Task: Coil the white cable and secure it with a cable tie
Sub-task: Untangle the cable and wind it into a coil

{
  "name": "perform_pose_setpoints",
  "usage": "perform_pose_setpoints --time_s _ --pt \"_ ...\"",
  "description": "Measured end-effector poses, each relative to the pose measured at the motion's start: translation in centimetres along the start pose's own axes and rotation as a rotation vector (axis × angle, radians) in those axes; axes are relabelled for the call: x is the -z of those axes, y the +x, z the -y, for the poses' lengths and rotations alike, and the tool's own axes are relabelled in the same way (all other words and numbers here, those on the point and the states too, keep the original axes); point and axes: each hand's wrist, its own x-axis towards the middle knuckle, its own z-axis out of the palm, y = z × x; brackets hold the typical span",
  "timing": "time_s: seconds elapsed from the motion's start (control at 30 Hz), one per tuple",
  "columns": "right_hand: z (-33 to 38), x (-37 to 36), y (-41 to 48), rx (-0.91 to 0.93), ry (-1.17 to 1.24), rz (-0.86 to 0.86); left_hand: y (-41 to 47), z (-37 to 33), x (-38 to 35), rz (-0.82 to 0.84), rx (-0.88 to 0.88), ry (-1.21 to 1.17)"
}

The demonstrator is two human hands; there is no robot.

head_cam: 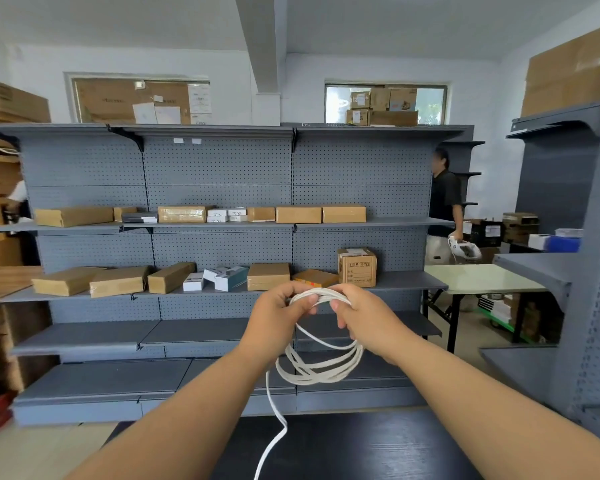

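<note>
The white cable (321,370) hangs in several loops in front of me, held up at chest height. My left hand (277,315) grips the top of the loops from the left, fingers curled round the strands. My right hand (364,315) grips the same bundle from the right, close beside the left. A loose tail of the cable runs from the coil down past the black table (360,445) to the bottom edge of the view. No cable tie is in view.
A grey pegboard shelf unit (222,168) with several cardboard boxes stands straight ahead. Another grey shelf unit (575,271) is at the right. A person (444,209) stands at the back right near a pale green table (478,277).
</note>
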Motion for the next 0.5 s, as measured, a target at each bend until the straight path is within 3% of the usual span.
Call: perform_pose_setpoints --time_s 0.3,0.5 --pt "0.9 -1.1 0.6 -0.021 0.022 0.038 0.1 0.5 0.7 -0.035 0.118 -0.333" --pt "1.4 -1.3 1.1 -0.025 0.054 0.050 0.4 0.6 1.3 0.032 0.115 -0.358"
